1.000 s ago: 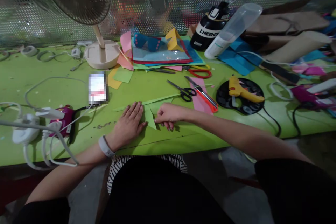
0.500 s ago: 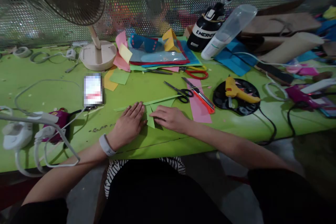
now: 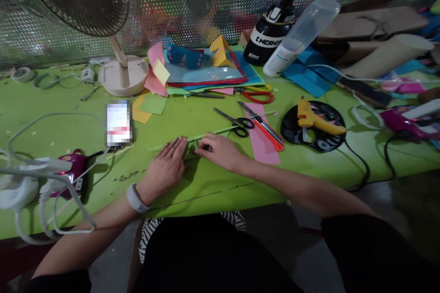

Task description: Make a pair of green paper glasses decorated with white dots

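A long, narrow green paper piece (image 3: pixel 216 132) lies on the green table near its front edge, with part of it under my hands. My left hand (image 3: pixel 167 161) lies flat on its left part, fingers stretched out. My right hand (image 3: pixel 219 150) is just right of it, fingers curled and pinched at the paper's lower edge. Black-handled scissors (image 3: pixel 239 122) lie beyond my right hand. Beside them a cutter with an orange handle (image 3: pixel 270 132) rests on a pink paper strip (image 3: pixel 260 149).
A fan (image 3: pixel 123 75) and a phone (image 3: pixel 118 123) stand and lie at left, near a purple power strip with cables (image 3: pixel 74 167). A yellow glue gun (image 3: pixel 314 119) rests on a black tray at right. Behind are folders with paper cutouts (image 3: pixel 206 73), a black bottle (image 3: pixel 266 39) and red-handled scissors (image 3: pixel 259 96).
The green flap between my hands has been folded upward and is now mostly hidden. My right hand has curled its fingers more and moved slightly up. The view has shifted a little.
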`<state>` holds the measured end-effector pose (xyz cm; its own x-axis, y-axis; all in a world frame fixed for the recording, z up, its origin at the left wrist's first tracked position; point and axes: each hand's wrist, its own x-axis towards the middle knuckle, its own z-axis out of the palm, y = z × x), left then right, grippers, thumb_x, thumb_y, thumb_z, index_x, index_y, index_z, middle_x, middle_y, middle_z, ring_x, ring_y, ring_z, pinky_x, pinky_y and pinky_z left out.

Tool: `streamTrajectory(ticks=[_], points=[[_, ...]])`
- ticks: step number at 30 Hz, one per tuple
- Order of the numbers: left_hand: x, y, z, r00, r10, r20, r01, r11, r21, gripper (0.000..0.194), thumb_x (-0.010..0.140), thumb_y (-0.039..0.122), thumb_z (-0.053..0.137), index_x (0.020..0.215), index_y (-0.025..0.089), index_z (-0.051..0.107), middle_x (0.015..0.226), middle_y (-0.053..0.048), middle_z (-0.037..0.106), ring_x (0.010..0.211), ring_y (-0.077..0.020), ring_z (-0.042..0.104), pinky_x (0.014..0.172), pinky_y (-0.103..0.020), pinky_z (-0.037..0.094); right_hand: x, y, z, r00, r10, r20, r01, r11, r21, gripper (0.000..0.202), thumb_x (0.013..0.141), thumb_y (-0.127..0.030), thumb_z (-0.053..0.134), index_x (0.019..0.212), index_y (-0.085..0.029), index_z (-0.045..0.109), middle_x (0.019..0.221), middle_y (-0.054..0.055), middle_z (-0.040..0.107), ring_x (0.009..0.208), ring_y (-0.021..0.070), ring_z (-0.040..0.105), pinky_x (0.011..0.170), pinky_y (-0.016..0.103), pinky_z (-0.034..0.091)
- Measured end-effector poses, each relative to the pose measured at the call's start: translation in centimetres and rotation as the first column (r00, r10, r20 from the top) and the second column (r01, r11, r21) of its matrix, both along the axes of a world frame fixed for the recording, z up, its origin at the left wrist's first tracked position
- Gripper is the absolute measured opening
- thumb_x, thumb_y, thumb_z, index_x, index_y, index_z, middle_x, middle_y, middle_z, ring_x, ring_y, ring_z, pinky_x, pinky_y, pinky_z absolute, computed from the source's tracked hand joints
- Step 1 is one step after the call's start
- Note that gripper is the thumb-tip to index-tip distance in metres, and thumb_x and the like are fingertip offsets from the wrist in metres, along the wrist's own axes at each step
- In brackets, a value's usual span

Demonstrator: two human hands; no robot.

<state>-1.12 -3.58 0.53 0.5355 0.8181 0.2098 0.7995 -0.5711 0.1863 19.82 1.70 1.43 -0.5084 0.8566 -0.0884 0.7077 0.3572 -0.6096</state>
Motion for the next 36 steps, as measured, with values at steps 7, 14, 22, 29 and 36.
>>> streamTrajectory(ticks=[7,14,22,29,36], points=[[-0.1,-0.7,1.1,0.976,-0.213,-0.035,0.216,0.967,0.137,0.04,0.094,0.016,0.043,0.133,0.014,0.052,0.133,-0.012,0.061,0.125,-0.0232,0.057,0.11,-0.046,0.045,-0.2,0.0,-0.2,0.999,-0.043,0.0,0.043,0.999,-0.027,0.016,0.088,-0.036,0.062,0.091,-0.021,0.06,0.096,0.005,0.065,0.083,0.0179,0.062,0.066,0.03,0.043],[0.2,-1.1,1.0,0.964,-0.219,-0.153,0.234,0.968,0.087,0.037,0.096,0.013,0.043,0.131,0.006,0.052,0.134,-0.016,0.059,0.122,-0.0257,0.059,0.101,-0.042,0.053,-0.1,0.3,-0.2,0.995,-0.102,-0.02,0.099,0.988,-0.12,0.018,0.088,-0.033,0.062,0.099,-0.021,0.057,0.092,0.004,0.067,0.074,0.0161,0.06,0.065,0.03,0.045],[0.5,-1.0,1.2,0.962,-0.197,-0.19,0.216,0.973,0.085,0.036,0.099,0.019,0.042,0.129,0.004,0.055,0.137,-0.016,0.057,0.125,-0.0265,0.056,0.105,-0.043,0.05,0.5,0.8,-0.3,0.97,-0.133,-0.203,0.098,0.98,-0.175,0.006,0.085,-0.025,0.059,0.089,-0.02,0.059,0.082,0.002,0.065,0.07,0.0136,0.058,0.063,0.026,0.043],[0.8,-0.9,0.7,0.97,-0.152,-0.191,0.174,0.979,0.102,0.044,0.101,0.03,0.042,0.133,0.003,0.052,0.138,-0.018,0.055,0.126,-0.0281,0.055,0.105,-0.044,0.049,0.8,1.2,-0.4,0.932,-0.2,-0.302,0.1,0.943,-0.317,0.009,0.084,-0.026,0.059,0.089,-0.018,0.059,0.08,0.003,0.065,0.065,0.011,0.057,0.057,0.024,0.045],[0.9,-1.1,0.7,0.971,-0.131,-0.197,0.151,0.984,0.091,0.049,0.1,0.042,0.044,0.137,0.011,0.051,0.141,-0.017,0.053,0.128,-0.0291,0.054,0.104,-0.045,0.048,0.7,1.1,-0.5,0.916,-0.22,-0.336,0.117,0.946,-0.302,0.007,0.082,-0.023,0.059,0.085,-0.018,0.06,0.074,0.001,0.063,0.058,0.0099,0.055,0.054,0.023,0.043]])
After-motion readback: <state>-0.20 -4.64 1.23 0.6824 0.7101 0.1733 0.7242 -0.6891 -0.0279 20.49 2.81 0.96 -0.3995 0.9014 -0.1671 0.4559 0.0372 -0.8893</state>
